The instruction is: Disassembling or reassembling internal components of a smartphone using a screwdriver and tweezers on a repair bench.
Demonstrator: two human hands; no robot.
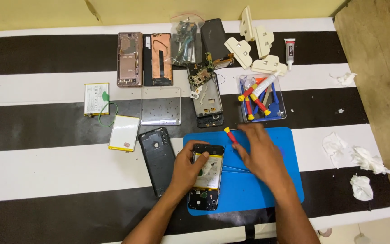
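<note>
— Holding the opened phone (206, 176) steady on the blue mat (267, 190), the left hand (187, 168) has its grip clamped on the phone's left edge.

— And the right hand (260, 153)?

— Blurred, just right of the phone; fingers loosely spread, touching the red screwdriver (231, 135). Whether they pinch it, I cannot tell. A black back cover (158, 158) lies left of the left hand.

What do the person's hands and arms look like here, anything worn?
Both forearms enter from the bottom edge, bare with no sleeves in view. The left hand and right hand wear no gloves; no watch, ring or wristband shows. The right hand's fingertips are motion-blurred, so fine detail there cannot be told.
</note>
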